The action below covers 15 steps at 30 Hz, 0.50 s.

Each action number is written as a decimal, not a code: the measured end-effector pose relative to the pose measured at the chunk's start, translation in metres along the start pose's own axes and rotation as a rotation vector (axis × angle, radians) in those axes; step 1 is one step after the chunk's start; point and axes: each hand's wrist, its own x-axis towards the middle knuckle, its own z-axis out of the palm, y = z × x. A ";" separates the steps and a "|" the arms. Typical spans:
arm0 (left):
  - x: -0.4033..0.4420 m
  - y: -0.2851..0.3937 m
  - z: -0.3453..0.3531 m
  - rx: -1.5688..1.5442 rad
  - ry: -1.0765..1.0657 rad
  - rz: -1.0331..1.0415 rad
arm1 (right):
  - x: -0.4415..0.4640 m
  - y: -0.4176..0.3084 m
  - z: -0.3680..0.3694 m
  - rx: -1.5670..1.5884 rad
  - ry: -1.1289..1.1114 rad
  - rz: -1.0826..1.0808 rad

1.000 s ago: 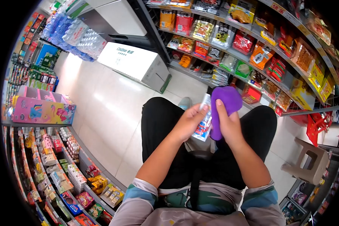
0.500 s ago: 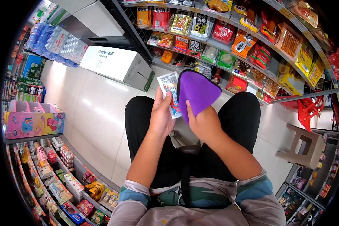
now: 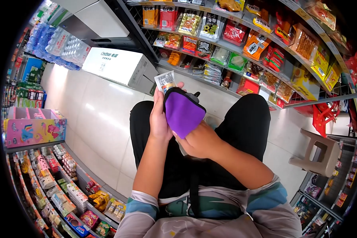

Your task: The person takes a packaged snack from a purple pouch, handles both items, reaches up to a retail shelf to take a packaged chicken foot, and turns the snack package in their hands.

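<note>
Purple, black-edged fabric cloth (image 3: 183, 115) should be light and floppy, easy to pinch by its edge; flat white printed packet (image 3: 165, 80) looks light, probably slick, best held by its sides. I see the cloth between both hands, covering most of the packet, whose far end pokes out at far left. Left hand (image 3: 159, 123) curls around the packet, some fingers showing past its right edge; exact grip hidden. Right hand (image 3: 202, 141) looks closed on the cloth's near end, fingers partly covered.
</note>
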 end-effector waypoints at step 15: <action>-0.012 -0.023 0.010 0.381 0.111 -0.067 | 0.009 0.025 -0.039 0.097 -0.060 0.252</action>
